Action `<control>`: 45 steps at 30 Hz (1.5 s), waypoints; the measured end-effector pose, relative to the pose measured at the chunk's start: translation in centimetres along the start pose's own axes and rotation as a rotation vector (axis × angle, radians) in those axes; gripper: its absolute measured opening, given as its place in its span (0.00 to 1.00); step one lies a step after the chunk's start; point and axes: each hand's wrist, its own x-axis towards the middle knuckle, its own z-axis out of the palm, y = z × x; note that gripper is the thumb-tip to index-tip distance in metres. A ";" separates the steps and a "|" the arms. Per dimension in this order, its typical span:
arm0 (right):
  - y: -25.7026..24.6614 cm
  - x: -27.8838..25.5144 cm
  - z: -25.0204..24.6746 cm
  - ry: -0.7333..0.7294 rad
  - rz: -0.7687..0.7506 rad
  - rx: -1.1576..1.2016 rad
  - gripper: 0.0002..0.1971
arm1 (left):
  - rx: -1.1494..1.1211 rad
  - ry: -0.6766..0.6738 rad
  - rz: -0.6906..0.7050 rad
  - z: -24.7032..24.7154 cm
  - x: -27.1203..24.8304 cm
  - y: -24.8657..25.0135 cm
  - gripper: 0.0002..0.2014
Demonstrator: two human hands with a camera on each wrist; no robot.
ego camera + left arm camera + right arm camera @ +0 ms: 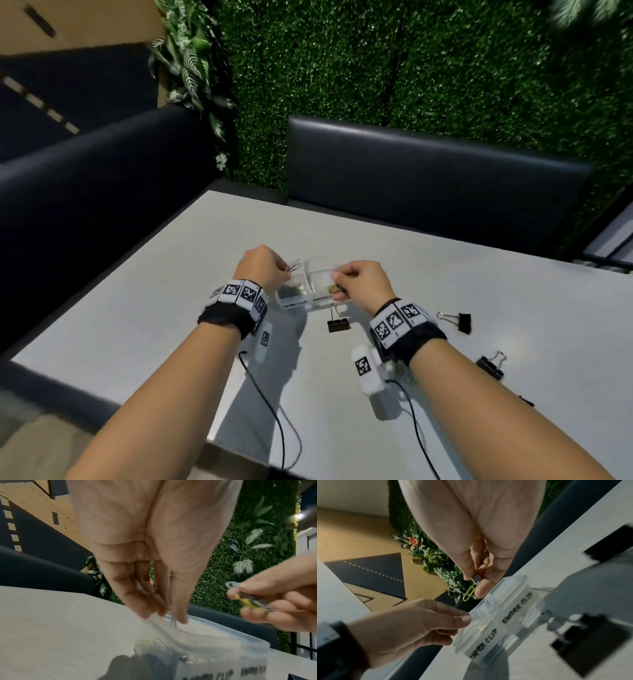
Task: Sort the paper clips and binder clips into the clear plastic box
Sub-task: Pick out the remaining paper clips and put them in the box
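The clear plastic box (310,303) stands mid-table, with front labels reading PAPER CLIP and BINDER CLIP (505,616). My left hand (286,270) hovers over its left compartment and pinches a few wire paper clips (294,267), which in the left wrist view dangle from the fingertips (177,620) above a pile of clips (154,650) inside. My right hand (337,279) is over the right side of the box, pinching a yellow-green paper clip (469,593) together with a bluish one (476,580). Three black binder clips lie on the table: one (339,324) just in front of the box, two (459,322) (492,365) to the right.
The grey table (445,274) has dark padded benches (428,171) behind and to the left, and a green foliage wall beyond. Cables (274,411) run from both wrist units toward the table's near edge.
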 end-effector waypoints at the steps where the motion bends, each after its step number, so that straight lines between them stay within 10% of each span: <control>1: -0.5 0.6 0.9 -0.012 0.001 -0.005 0.03 | 0.035 -0.029 -0.006 0.1 0.5 -0.2 0.05; 11: -2.4 1.9 3.3 -0.097 -0.039 -0.129 0.04 | -0.111 -0.008 0.055 -0.3 -1.7 -1.0 0.10; 20: 4.7 -4.8 -11.2 -0.013 0.015 -0.637 0.11 | 0.013 -0.475 0.436 8.3 -8.5 7.6 0.12; 24: 8.3 -7.4 -11.6 -0.231 0.016 -0.816 0.30 | 0.246 -0.532 0.440 11.6 -10.0 9.4 0.14; 29: 8.7 -9.8 -11.3 -0.208 -0.095 -0.845 0.27 | 0.203 -0.558 0.469 12.2 -11.2 10.0 0.15; 33: 8.4 -11.3 -12.9 -0.226 -0.083 -0.817 0.33 | 0.262 -0.518 0.473 12.1 -11.4 9.1 0.37; 45: 9.6 -8.7 -11.1 -0.192 -0.112 -1.007 0.14 | 0.198 -0.400 0.421 13.7 -11.3 10.3 0.11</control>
